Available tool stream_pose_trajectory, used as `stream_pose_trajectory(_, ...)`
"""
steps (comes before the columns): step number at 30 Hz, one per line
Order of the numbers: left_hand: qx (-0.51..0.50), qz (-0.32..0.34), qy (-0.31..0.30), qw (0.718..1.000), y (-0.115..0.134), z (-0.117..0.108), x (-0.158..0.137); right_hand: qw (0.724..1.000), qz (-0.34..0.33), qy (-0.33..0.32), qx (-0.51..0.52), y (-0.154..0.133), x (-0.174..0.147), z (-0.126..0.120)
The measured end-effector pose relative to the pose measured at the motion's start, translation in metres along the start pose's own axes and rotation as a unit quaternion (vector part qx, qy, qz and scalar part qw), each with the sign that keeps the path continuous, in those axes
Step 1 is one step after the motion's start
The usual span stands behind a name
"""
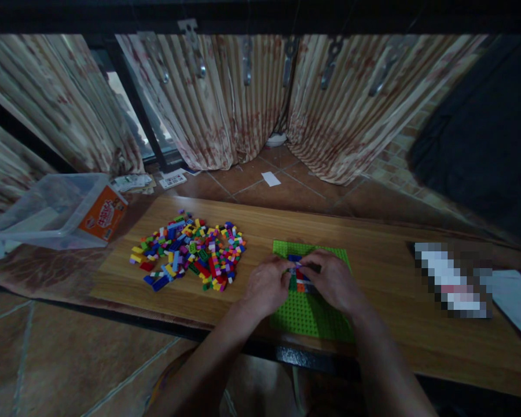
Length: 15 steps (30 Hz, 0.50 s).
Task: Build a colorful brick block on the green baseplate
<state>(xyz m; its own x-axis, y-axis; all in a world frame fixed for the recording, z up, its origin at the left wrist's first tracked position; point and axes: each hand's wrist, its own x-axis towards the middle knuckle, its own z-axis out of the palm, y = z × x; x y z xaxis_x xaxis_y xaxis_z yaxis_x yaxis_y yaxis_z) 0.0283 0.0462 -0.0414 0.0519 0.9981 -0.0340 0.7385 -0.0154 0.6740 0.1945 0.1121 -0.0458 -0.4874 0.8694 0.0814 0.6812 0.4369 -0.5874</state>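
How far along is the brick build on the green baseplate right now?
Done: a small cluster of blue, red and white bricks sits on the green baseplate. In hand: the left hand and right hand meet over that cluster, fingertips on it; what they pinch is hidden. Left: most of the baseplate shows bare studs, and a big loose pile of bricks lies on the wooden table.

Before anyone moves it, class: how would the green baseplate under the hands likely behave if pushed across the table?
The green baseplate looks thin and flat, so it would probably slide rather than tip on the smooth wooden table. It seems light. The small brick stack pressed on it would likely ride along.
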Motion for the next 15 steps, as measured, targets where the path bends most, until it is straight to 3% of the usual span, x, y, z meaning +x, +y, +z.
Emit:
stream_pose_trajectory(5, 0.004, 0.034, 0.007, 0.999, -0.0018, 0.0033, 0.0007, 1.0, -0.004, 0.012, 0.028, 0.0011, -0.001, -0.0011)
stream_pose_trajectory(15, 0.017, 0.02, 0.002, 1.0, 0.0015, 0.0011, -0.0014, 0.996, 0.048, 0.039, 0.069, 0.0034, -0.0013, 0.0018)
